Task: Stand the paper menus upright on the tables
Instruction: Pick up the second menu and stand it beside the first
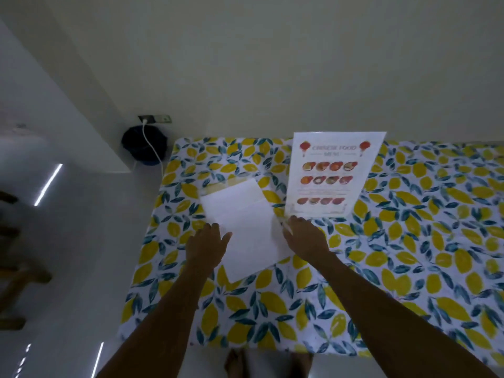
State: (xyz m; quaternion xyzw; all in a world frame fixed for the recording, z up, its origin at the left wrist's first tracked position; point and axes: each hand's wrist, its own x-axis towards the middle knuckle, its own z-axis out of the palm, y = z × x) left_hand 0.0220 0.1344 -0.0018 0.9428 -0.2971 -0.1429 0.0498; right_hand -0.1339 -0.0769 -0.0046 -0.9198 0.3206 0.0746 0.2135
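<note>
A paper menu (pixel 331 173) printed with food pictures stands upright in a clear holder at the back middle of the table (pixel 409 241), which wears a lemon-print cloth. A blank white sheet (pixel 245 227) lies flat to its left, its far end under or inside a second clear holder (pixel 231 184) that lies flat. My left hand (pixel 208 241) rests open on the sheet's left edge. My right hand (pixel 302 236) touches the base of the standing holder with its fingertips; its grip is hard to make out.
The table's back edge runs along a pale wall (pixel 272 64). Left of the table is glossy white floor with a dark bin (pixel 144 148) and a white cable (pixel 152 143) plugged into a wall socket. Wooden furniture (pixel 13 255) stands at the far left. My bare feet (pixel 237 364) show below the front edge.
</note>
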